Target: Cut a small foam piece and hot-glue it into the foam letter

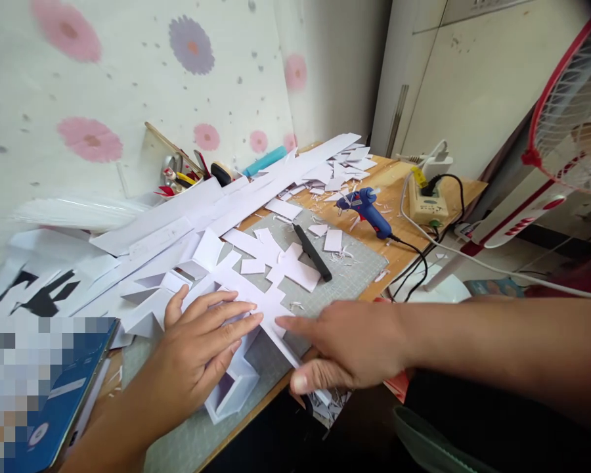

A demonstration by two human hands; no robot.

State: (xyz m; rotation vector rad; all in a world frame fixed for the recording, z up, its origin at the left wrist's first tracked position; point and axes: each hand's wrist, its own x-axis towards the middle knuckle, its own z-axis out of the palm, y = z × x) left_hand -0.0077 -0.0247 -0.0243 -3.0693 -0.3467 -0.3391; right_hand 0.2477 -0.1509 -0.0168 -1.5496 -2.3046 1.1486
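A white foam-board model (246, 289) with folded, notched walls rests on the grey cutting mat (172, 427) near the table's front edge. Across its top lies my left hand (201, 341), fingers stretched out and spread. My right hand (335, 341) is at the model's right edge, its index finger extended onto the white board and the thumb apart below it. Nothing shows between the fingers of either hand. Just beyond, a dark craft knife (312, 253) lies among cut white pieces (295, 269) on the mat.
A blue glue gun (369, 210) lies at the right, its cord running toward a power strip (427, 200). Long white boards (276, 177) and scraps (337, 172) cover the back. A blue tablet-like object (69, 401) stands front left; a fan (571, 112) stands right.
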